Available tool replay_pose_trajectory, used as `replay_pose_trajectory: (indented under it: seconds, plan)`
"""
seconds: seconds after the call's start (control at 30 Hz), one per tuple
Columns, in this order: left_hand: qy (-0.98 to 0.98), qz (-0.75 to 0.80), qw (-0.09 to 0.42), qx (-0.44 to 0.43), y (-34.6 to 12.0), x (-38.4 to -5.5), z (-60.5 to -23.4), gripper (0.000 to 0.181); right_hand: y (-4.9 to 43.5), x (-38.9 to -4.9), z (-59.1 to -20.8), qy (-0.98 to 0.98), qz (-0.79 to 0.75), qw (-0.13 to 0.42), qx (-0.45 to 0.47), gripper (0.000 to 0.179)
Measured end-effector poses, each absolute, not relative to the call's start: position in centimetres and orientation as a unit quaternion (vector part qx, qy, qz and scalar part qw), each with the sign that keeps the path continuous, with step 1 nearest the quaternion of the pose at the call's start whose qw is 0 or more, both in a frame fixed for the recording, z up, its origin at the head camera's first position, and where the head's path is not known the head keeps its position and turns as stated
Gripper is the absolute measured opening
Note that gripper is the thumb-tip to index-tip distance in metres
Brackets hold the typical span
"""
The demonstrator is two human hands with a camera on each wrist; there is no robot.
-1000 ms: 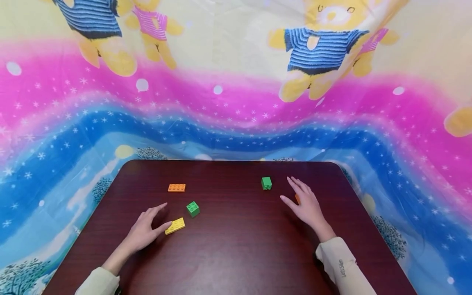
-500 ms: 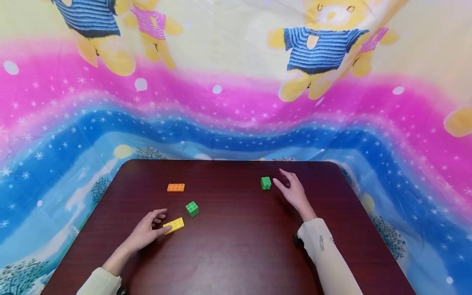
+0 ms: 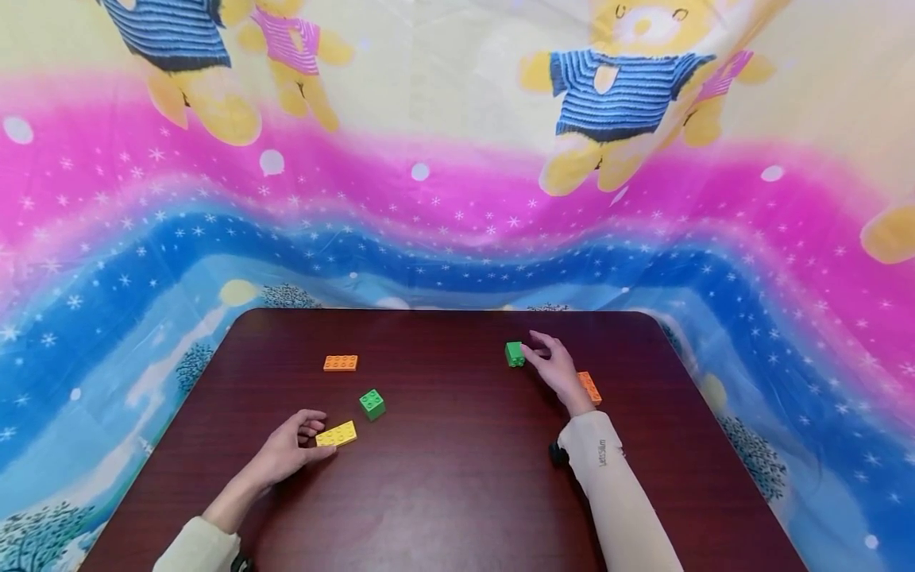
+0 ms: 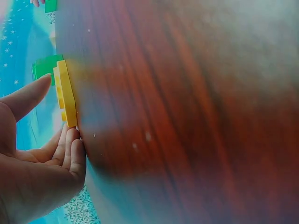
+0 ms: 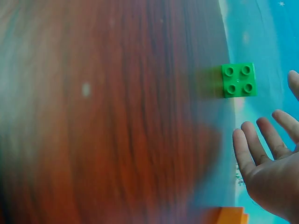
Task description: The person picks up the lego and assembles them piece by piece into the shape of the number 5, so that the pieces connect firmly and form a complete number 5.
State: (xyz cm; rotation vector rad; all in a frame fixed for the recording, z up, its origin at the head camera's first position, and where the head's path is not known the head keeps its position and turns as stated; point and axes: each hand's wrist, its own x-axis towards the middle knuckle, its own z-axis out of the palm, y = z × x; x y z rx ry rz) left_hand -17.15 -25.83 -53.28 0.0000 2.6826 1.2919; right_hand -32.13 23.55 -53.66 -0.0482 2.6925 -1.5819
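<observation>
In the head view my left hand [image 3: 286, 451] is at a flat yellow toy brick [image 3: 339, 433], thumb on the near side and fingers curving behind it. The left wrist view has that yellow brick [image 4: 67, 93] between them, the thumb apart from it and the fingertips close to its end; contact is unclear. Farther right, my right hand [image 3: 554, 369] reaches beside a green toy brick [image 3: 514, 354] lying on its side. From the right wrist, the studs of this green brick [image 5: 239, 80] face the camera, and the spread fingers stand off it.
Another green brick [image 3: 372, 403] sits just beyond the yellow one. One flat orange brick [image 3: 341, 363] lies at the back left, a second orange brick [image 3: 589, 388] right of my right wrist. Behind the dark wooden table [image 3: 443, 492] hangs a printed cloth [image 3: 443, 214].
My right hand has moved left, from over the right orange brick to the green brick, uncovering the orange one. The left fingers have curled in around the yellow brick, which stays put.
</observation>
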Motion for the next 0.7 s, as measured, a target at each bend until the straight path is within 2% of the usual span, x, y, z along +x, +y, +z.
replay_pose_trajectory:
  seconds: [0.7]
  plan:
    - [0.908,0.413,0.07,0.012,-25.7,-17.2,-53.5,0.042,22.9,-32.8,-55.1,0.852,-0.523,0.022,-0.003,0.054]
